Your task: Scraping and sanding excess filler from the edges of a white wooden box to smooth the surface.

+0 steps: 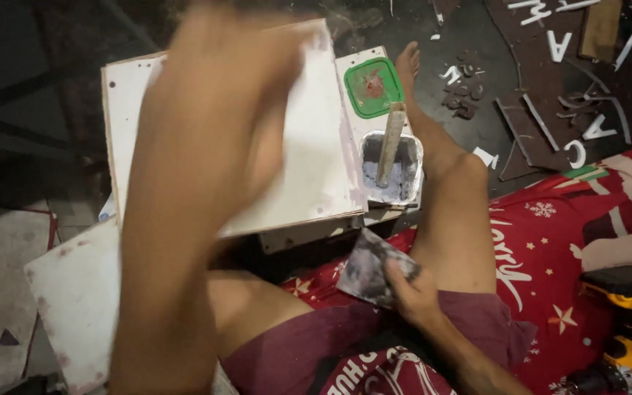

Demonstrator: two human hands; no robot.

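Scraper (371, 267) clamped in right hand (412, 289) fingers above lap; left hand (239, 80) blurred over white board (316, 161), finger state unclear; tub (393, 170) with stick beside.

Your left hand (246, 80) is raised over the white board (316, 146), blurred, palm down; whether it touches the surface cannot be told. Your right hand (411, 289) grips a smeared flat scraper (371, 267) above your lap. Just beside the board's right edge sits a square tub of grey paste (393, 172) with a stick (390, 143) standing in it; a green lid (373, 88) lies beyond it. A yellow cordless drill (627, 333) rests on the red patterned cloth (550, 241), well apart.
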